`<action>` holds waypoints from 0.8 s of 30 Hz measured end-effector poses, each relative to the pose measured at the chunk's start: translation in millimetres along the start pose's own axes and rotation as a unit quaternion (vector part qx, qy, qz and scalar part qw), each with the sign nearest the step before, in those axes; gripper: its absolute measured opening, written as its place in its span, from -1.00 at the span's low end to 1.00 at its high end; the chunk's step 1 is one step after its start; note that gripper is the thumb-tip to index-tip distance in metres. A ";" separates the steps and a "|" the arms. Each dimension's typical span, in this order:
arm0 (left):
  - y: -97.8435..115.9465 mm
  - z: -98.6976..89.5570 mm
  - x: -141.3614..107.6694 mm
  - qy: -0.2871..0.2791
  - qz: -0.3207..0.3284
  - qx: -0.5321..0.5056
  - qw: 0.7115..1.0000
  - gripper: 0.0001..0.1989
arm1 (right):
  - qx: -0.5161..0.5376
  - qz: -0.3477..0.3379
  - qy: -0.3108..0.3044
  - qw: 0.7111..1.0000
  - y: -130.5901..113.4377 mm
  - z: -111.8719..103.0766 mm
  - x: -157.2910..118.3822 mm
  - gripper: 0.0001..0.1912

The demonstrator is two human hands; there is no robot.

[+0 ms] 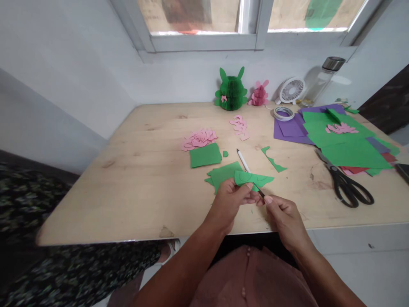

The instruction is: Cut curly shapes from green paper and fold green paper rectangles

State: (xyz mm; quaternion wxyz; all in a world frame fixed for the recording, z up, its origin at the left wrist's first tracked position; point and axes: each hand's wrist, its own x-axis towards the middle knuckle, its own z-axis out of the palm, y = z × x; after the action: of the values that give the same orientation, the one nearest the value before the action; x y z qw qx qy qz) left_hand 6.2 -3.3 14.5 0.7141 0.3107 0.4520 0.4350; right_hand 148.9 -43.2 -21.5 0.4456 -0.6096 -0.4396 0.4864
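Observation:
My left hand (230, 198) pinches a piece of green paper (252, 178) with curved outlines drawn on it, holding it just above the table. In my right hand (283, 215) is a slim dark tool (260, 192). Its thin tip meets the lower edge of that paper, and most of its handle is hidden by my fingers, so I cannot tell whether it is a knife or small scissors. Beneath and behind the held piece lie a stack of green paper cutouts (220, 174) and a white pen (244, 161). A curved green scrap (273, 161) rests to the right.
Large black scissors (345, 183) lie at right, beside green sheets (358, 151) and purple paper (289, 130). Pink cutouts (201, 138) are near a green card stack (205, 155). A green paper figure (231, 94), pink figure (259, 96), fan (292, 90) and bottle (322, 83) line the wall.

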 end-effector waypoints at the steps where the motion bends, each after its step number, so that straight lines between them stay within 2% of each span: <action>1: 0.0 0.1 -0.2 0.001 0.000 -0.001 1.000 -0.82 | 0.004 0.001 0.001 1.000 -0.2 0.2 0.1 -0.54; 8: -1.6 -2.5 2.2 0.011 0.007 -0.008 1.000 -0.82 | 0.031 0.031 -0.019 0.999 4.1 -2.6 -1.1 -0.52; 16: -3.3 -2.9 1.6 0.039 0.017 -0.028 0.999 -0.82 | 0.069 0.033 -0.010 0.997 10.9 -4.2 -3.7 -0.51; 20: -5.2 -0.8 0.4 0.058 0.017 -0.055 0.997 -0.80 | 0.133 0.004 0.034 0.991 9.6 -2.4 -4.9 -0.57; 24: -8.2 3.2 -2.3 0.063 0.019 -0.076 0.995 -0.80 | 0.141 -0.031 0.074 0.987 -2.7 9.1 -2.2 -0.65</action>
State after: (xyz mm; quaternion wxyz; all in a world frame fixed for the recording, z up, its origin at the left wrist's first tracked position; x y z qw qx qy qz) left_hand 11.5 -9.1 9.9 0.6973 0.2359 0.4563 0.4999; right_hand 139.3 -43.7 -19.6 0.5731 -0.5613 -0.3514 0.4827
